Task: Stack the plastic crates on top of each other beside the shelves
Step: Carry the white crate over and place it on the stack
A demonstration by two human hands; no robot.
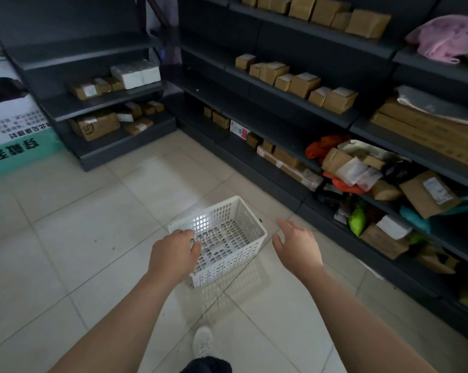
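- Judging by what lies in view, the stacking has barely begun: only one white plastic crate (227,266) shows, and no second crate or started stack appears anywhere around it.
- The crate hangs low over the tiled floor (93,224), seemingly lifted clear, since a latticed shadow falls on the tiles just below and in front of it.
- The left hand (173,254) holds the crate, its fingers curled over the rim at the near-left corner.
- The right hand (297,246) floats just to the right of the crate, fingers spread and relaxed, apart from the rim and carrying nothing.
- What is left, as I read it: carry this crate to a spot by the shelving, set it down, then fetch the others and seat them on top of it.
- The crate itself holds no goods that I can see; through its perforated bottom and walls only floor tiles show.
- To the right of the crate and beyond it runs a long dark shelf unit (206,87), its boards carrying rows of small cardboard boxes (302,82) and, lower down, a jumble of soft coloured parcels (346,168).
- Beyond the crate to the left stands a second shelf unit (93,63), also holding boxes.
- Below the crate, at the bottom of the view, a white shoe (202,341) rests on the tiles.
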